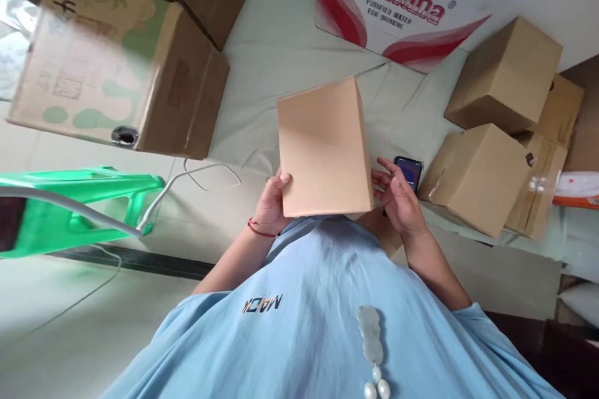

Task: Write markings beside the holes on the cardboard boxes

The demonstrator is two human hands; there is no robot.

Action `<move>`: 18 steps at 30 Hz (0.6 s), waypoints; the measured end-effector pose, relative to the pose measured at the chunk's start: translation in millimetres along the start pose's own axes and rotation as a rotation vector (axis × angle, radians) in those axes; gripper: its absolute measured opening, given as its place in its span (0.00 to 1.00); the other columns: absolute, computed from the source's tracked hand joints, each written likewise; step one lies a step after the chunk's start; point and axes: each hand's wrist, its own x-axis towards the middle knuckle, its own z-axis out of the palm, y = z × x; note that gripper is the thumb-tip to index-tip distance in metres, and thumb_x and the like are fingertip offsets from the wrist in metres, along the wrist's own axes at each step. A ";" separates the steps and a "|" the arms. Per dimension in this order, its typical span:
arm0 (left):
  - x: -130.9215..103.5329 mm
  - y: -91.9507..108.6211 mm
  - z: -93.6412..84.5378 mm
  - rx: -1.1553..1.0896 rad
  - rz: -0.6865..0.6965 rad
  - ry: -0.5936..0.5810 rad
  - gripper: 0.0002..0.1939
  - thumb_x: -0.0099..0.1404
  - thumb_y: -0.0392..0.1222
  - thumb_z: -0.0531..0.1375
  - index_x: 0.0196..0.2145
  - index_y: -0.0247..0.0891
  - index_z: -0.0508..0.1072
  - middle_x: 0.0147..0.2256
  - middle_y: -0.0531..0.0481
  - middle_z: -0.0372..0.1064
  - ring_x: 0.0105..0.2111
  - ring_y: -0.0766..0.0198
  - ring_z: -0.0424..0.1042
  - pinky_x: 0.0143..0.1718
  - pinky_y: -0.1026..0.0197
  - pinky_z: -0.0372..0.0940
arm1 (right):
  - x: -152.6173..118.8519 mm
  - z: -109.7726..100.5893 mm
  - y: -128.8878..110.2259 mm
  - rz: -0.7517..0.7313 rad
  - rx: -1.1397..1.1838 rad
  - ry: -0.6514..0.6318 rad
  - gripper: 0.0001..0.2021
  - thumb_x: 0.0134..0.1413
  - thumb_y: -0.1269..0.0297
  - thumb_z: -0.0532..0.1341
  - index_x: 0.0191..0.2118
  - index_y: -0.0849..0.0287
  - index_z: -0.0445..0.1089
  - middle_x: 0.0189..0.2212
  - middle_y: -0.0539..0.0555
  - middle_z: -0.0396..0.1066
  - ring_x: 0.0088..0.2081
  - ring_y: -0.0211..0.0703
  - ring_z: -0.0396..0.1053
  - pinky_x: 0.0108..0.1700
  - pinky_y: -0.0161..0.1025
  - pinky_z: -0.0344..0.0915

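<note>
A plain brown cardboard box [322, 149] is held up in front of my chest, slightly tilted. My left hand [274, 202] grips its lower left edge, thumb on the front face and the other fingers hidden behind. Beside the box's right side is my right hand [395, 196], its fingers spread and apart; whether a fingertip touches the box I cannot tell. Just beyond that hand a dark phone [409, 173] lies on the cloth-covered surface.
Small brown boxes [482, 174] are stacked at the right. A white and red Wahaha carton [397, 6] stands at the back. Large printed cartons [103, 68] occupy the left, above a green plastic stool [93, 199] with a white cable [161, 206] near it. Pale cloth [266, 43] covers the surface.
</note>
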 end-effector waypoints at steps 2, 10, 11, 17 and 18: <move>1.5 -2.0 3.4 0.007 0.020 0.016 0.33 0.61 0.58 0.70 0.61 0.47 0.72 0.59 0.45 0.77 0.62 0.39 0.75 0.58 0.42 0.76 | 4.1 -3.8 0.1 0.005 -0.027 -0.087 0.40 0.58 0.28 0.67 0.70 0.43 0.65 0.63 0.57 0.77 0.65 0.59 0.73 0.62 0.57 0.74; 22.2 31.7 6.1 0.246 0.024 -0.135 0.40 0.54 0.48 0.72 0.65 0.50 0.72 0.63 0.46 0.74 0.65 0.41 0.72 0.59 0.48 0.75 | -4.2 7.4 17.1 -0.141 -0.002 0.002 0.35 0.65 0.36 0.66 0.73 0.38 0.64 0.73 0.50 0.67 0.76 0.57 0.60 0.75 0.60 0.64; 26.4 37.2 5.0 0.260 0.002 -0.148 0.39 0.53 0.46 0.71 0.63 0.47 0.74 0.60 0.46 0.76 0.64 0.39 0.73 0.58 0.46 0.75 | -7.0 9.9 16.3 -0.163 0.007 0.015 0.35 0.65 0.38 0.67 0.73 0.38 0.64 0.74 0.49 0.65 0.77 0.56 0.59 0.77 0.60 0.61; 45.5 45.2 -8.6 0.241 -0.078 -0.119 0.17 0.43 0.38 0.63 0.35 0.39 0.80 0.36 0.46 0.81 0.49 0.36 0.81 0.52 0.38 0.77 | -13.2 16.1 1.6 -0.283 -0.008 -0.022 0.37 0.62 0.48 0.74 0.72 0.36 0.64 0.73 0.51 0.67 0.76 0.54 0.61 0.75 0.59 0.65; 44.7 41.8 -10.1 0.240 -0.058 -0.113 0.17 0.42 0.37 0.64 0.34 0.39 0.80 0.34 0.47 0.80 0.47 0.38 0.81 0.51 0.39 0.78 | -12.5 15.0 0.3 -0.284 -0.013 -0.034 0.39 0.60 0.48 0.75 0.73 0.36 0.62 0.73 0.52 0.67 0.75 0.54 0.62 0.74 0.59 0.66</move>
